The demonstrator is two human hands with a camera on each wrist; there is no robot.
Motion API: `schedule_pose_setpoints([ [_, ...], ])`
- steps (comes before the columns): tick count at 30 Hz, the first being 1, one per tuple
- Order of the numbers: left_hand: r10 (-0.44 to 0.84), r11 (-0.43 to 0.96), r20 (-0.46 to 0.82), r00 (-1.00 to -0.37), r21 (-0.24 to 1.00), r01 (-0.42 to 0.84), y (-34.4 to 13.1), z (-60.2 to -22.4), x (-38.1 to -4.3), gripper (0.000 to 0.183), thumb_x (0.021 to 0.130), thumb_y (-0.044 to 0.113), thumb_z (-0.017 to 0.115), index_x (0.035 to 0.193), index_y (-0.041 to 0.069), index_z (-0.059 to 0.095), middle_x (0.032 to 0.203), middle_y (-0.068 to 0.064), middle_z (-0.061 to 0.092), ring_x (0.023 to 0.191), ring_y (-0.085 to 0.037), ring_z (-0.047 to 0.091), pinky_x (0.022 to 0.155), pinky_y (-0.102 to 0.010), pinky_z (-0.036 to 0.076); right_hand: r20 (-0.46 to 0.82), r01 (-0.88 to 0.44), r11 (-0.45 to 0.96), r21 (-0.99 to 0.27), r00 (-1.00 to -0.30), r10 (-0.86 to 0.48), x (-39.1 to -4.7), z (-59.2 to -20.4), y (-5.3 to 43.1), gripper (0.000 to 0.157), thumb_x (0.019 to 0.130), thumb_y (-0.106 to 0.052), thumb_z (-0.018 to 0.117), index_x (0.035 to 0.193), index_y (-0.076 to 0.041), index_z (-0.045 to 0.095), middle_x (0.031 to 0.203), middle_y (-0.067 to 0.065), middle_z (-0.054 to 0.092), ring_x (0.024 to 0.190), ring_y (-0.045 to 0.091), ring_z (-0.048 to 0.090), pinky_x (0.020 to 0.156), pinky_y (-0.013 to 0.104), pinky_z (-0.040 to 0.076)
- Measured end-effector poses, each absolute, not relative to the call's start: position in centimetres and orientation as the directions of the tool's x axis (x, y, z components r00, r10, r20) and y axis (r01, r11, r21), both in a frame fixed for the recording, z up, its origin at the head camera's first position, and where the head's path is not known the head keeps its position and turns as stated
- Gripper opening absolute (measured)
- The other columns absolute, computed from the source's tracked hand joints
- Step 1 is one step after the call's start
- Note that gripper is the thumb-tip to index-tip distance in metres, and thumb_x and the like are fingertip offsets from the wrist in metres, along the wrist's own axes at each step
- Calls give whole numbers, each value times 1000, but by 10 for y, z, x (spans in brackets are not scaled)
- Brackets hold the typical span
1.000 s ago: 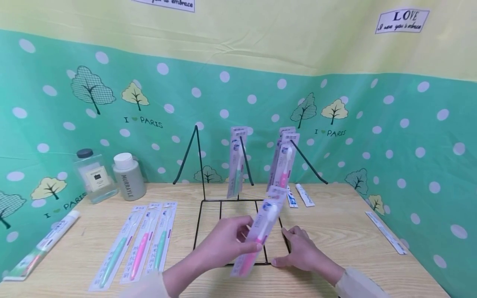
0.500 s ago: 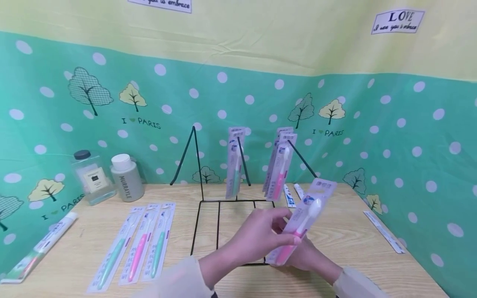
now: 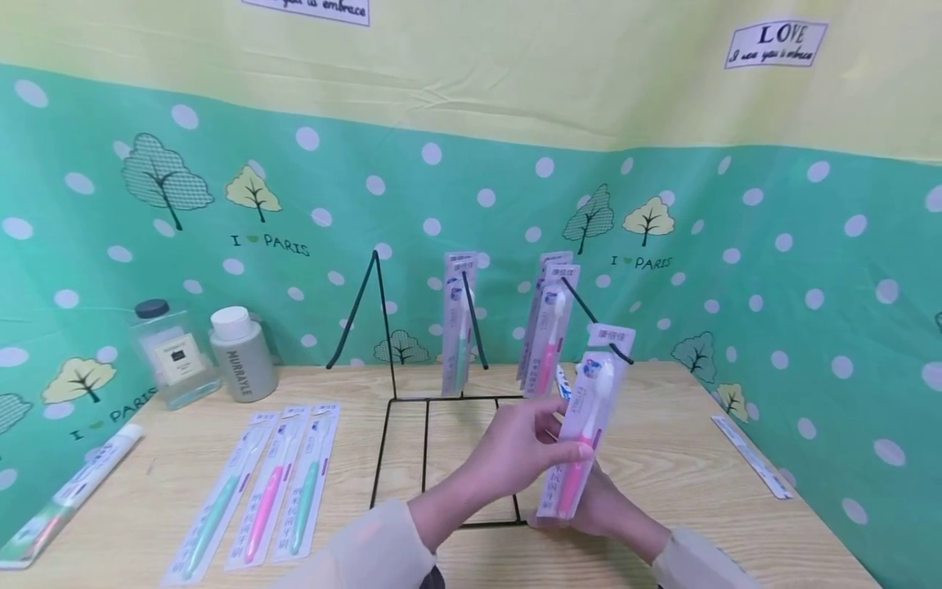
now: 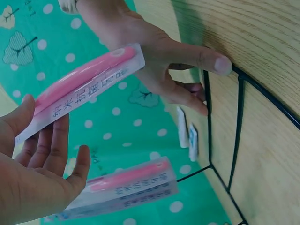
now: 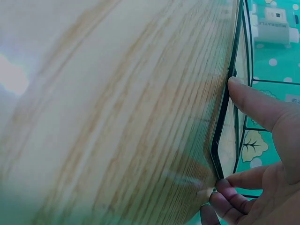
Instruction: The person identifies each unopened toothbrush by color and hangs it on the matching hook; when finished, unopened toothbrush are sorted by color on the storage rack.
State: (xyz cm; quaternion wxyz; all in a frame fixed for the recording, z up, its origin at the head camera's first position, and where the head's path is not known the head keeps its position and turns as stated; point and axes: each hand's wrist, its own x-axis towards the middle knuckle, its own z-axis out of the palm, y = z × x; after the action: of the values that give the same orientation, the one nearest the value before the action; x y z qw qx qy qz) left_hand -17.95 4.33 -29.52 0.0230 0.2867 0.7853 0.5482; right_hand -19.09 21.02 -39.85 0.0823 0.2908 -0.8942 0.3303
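Observation:
My left hand (image 3: pixel 513 448) pinches a packaged pink toothbrush (image 3: pixel 583 433) between thumb and fingers. The pack's top overlaps the tip of the right hook of a black wire rack (image 3: pixel 427 399) in the head view. My right hand (image 3: pixel 609 505), partly hidden behind the pack, grips the near right corner of the rack's base; in the right wrist view, its thumb (image 5: pixel 255 101) lies on one bar and the fingertips are at the corner. Packaged toothbrushes hang farther back: a green one (image 3: pixel 460 343) in front on the middle hook, a pink one (image 3: pixel 549 339) on the right hook.
Three packaged toothbrushes (image 3: pixel 266 499) lie left of the rack, with a toothpaste tube (image 3: pixel 69 499) farther left. A glass bottle (image 3: pixel 177 360) and a grey bottle (image 3: pixel 244 360) stand at the back left. A narrow flat pack (image 3: pixel 752 458) lies at the right edge.
The left hand has carried the pink toothbrush pack to the right and turned it more upright, up to the right hook's tip. The right hand stays at the rack's base corner.

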Motion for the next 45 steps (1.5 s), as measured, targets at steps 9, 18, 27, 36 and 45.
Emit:
schedule_pose_setpoints([
  [9, 336, 172, 274, -901, 923, 345, 48, -302, -205, 25, 77, 22, 72, 98, 9, 66, 78, 2, 66, 71, -6, 61, 63, -21, 51, 103, -280, 754, -594, -956, -274, -194, -397, 203, 110, 52, -40, 85, 139, -1, 29, 134, 24, 38, 117, 39, 37, 97, 56, 31],
  [18, 237, 82, 288, -928, 946, 314, 56, -304, -225, 28, 79, 21, 71, 101, 3, 66, 86, -7, 67, 78, -14, 63, 68, -28, 53, -11, -214, 848, -486, -968, -250, -194, -395, 202, 107, 57, -53, 79, 136, 4, 36, 130, 23, 38, 113, 35, 38, 94, 51, 37],
  [27, 225, -3, 232, -946, 971, 237, 61, -306, -242, 25, 80, 21, 69, 99, 5, 66, 84, -3, 66, 76, -13, 62, 71, -31, 53, -74, -175, 871, -460, -969, -234, -197, -393, 202, 105, 57, -57, 77, 132, 7, 41, 117, 15, 44, 103, 28, 41, 87, 47, 42],
  [36, 191, -13, 215, -958, 976, 216, 61, -308, -251, 26, 82, 22, 68, 102, 6, 65, 88, -4, 65, 79, -15, 62, 73, -33, 53, -69, -177, 870, -461, -970, -234, -198, -394, 200, 104, 56, -57, 77, 131, 7, 41, 111, 11, 46, 97, 24, 42, 83, 45, 44],
  [45, 181, -19, 186, -966, 982, 186, 61, -312, -257, 29, 82, 27, 67, 104, 9, 64, 92, -3, 64, 85, -15, 61, 79, -35, 51, -85, -159, 879, -450, -972, -219, -199, -396, 201, 108, 53, -59, 76, 132, 5, 40, 114, 12, 45, 100, 26, 42, 85, 46, 43],
])
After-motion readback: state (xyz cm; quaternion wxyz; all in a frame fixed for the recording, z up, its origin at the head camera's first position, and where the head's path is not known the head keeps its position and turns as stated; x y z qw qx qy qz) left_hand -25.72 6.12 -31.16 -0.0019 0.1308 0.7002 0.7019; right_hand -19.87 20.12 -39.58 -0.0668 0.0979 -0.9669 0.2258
